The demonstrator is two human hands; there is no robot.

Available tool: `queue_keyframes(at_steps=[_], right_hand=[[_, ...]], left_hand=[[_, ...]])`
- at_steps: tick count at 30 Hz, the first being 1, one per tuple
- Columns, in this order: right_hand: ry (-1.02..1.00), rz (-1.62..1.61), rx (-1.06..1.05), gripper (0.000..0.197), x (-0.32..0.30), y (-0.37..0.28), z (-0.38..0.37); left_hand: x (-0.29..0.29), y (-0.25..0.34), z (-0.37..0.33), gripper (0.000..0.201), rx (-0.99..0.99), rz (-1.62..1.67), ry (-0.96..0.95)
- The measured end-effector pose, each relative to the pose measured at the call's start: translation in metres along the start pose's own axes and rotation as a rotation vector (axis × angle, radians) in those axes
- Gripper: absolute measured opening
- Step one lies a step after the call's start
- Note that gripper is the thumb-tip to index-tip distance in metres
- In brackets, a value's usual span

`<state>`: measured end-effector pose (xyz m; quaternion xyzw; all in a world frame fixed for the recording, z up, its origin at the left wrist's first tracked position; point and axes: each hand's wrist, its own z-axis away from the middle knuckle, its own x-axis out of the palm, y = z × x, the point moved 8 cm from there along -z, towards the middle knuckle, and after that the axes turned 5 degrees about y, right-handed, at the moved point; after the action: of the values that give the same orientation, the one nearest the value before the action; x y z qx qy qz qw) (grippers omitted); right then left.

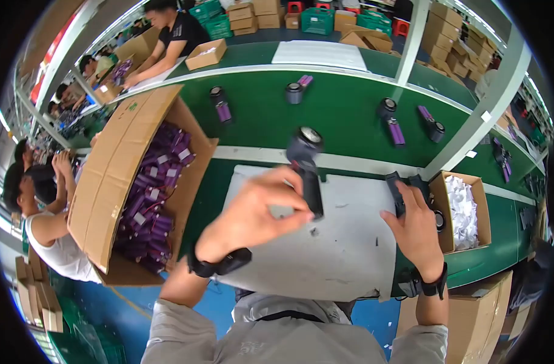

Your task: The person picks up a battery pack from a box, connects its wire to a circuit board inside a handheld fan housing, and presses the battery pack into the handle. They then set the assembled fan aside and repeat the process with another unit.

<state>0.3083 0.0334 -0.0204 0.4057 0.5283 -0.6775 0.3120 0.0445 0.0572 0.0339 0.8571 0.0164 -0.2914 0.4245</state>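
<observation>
My left hand [259,209] is closed around the lower handle of a dark grey handheld device [307,161] with a round, metal-ringed head. The thumb and fingers pinch the handle above a light grey mat [350,261]. At the mat's right edge, my right hand [415,227] has its fingers apart. Its fingertips lie over dark grey housing parts [396,193], partly hidden by the hand; whether they press on them I cannot tell. Both wrists wear black bands.
A large tilted carton [110,176] of purple battery packs [153,203] stands left. A small box [484,227] of white crumpled pieces [462,209] is at right. Several dark devices with purple handles [393,124] rest on the green belt [343,115]. Across it works a person [180,36].
</observation>
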Motion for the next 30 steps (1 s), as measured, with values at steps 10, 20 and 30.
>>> queue_keyframes(at_steps=[10,20,30], right_hand=[[0.06,-0.111,-0.826,0.073,0.09,-0.078,0.003],[0.172,-0.344,-0.675,0.073,0.105,-0.065,-0.025],[0.077,-0.447,-0.715,0.074,0.114,-0.069,-0.024]], left_hand=[[0.052,-0.09,0.063,0.024,-0.24,0.409,-0.144],[0.009,-0.111,0.056,0.025,-0.318,0.309,-0.016],[-0.214,-0.334,0.098,0.042,-0.829,0.221,1.099]])
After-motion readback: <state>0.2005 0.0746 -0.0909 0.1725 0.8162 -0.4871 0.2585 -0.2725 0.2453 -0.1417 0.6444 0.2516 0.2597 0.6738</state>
